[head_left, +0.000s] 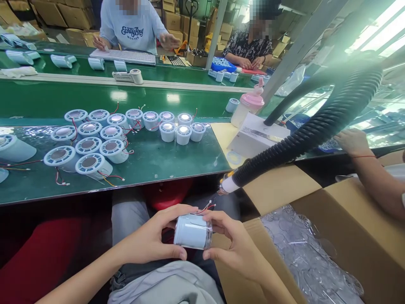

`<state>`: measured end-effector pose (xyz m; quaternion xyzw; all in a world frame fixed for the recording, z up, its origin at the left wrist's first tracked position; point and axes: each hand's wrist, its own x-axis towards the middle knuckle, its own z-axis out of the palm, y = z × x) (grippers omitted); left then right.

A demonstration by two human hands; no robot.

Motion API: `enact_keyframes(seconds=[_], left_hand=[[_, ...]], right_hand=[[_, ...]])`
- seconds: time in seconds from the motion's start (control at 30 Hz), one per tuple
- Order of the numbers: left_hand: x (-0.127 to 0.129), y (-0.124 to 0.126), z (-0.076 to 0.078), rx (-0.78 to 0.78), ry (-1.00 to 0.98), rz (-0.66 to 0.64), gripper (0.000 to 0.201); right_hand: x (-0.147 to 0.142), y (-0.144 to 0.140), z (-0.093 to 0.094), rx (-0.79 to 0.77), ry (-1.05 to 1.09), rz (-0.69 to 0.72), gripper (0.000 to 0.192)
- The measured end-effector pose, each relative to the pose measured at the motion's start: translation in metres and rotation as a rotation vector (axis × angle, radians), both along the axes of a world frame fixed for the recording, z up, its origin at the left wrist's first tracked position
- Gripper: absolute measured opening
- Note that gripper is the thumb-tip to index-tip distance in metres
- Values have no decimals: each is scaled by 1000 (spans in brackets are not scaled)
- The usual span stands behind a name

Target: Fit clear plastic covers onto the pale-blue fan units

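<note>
Holding a small pale-blue cylinder [192,231] over your lap, you have both hands closed around it: your left hand [156,238] wraps the near end with thumb under and fingers curled over the top, and your right hand [232,245] pinches the far end between thumb and fingertips. That two-sided grip keeps it lying on its side, level, with its thin red wires [207,207] sticking up free of your fingers, likely so the leads stay clear and visible.

Just above the piece hangs the white nozzle [228,185] of a black corrugated hose [316,126], close to the wires but not touching them.

On the green bench [152,162] in front of you, many similar round units [95,145] stand in a tight cluster, faces up, their red leads trailing between them; this grouping seems to keep them within reach. A white box [253,139] and a pink-capped bottle [248,107] sit at the bench's right end.

To your right, an open cardboard carton [348,228] holds clear plastic parts [303,253]. Another person's arm [370,169] reaches in past it. Beyond a green conveyor belt [95,99], two other people work at their own stations, with stacked cartons behind them.
</note>
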<state>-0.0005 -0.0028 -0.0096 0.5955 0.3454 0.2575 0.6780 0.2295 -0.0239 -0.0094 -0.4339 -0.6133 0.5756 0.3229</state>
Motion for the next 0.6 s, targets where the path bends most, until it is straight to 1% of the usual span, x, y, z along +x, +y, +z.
enact_keyframes(seconds=[0.1, 0.23, 0.43, 0.6], left_hand=[[-3, -1, -2, 52, 79, 0, 73], [-6, -1, -2, 162, 166, -17, 74], [-11, -2, -4, 263, 213, -54, 77], [-12, -3, -4, 291, 226, -66, 75]], right_hand=[[0, 1, 3, -69, 54, 2, 51], [-1, 1, 5, -167, 138, 35, 49], [-4, -1, 4, -332, 220, 32, 47], [-8, 0, 1, -447, 286, -9, 51]])
